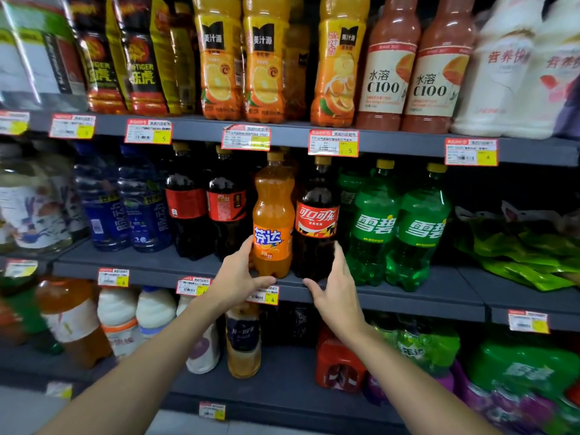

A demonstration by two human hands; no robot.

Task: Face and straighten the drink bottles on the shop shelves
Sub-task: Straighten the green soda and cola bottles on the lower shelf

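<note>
Both hands are up at the middle shelf (408,298), in the centre of the frame. The left hand (240,271) lies against the lower left side of the orange soda bottle (272,227), fingers (246,246) fairly straight along it and the thumb stretched across in front of its base. The right hand (334,284) does the same on the lower right side of the cola bottle (317,221), fingers (339,249) straight and together. Neither hand wraps round its bottle.

The two bottles stand upright and touching, right at the shelf's front lip, labels facing out. That lip is the worry. With flat hands low on tall bottles, a pull forward could tip one over the edge. A hard squeeze inward could knock them against each other.

It's crowded, too. Two green soda bottles (395,233) stand just right of the cola, so the right hand has little room. Two dark bottles (205,211) with red labels sit further back on the left, not turned to the front. The upper shelf's price tags (246,138) hang just over the caps, so lifting looks awkward. A tag (266,297) on this shelf's edge is partly covered by the left thumb.
</note>
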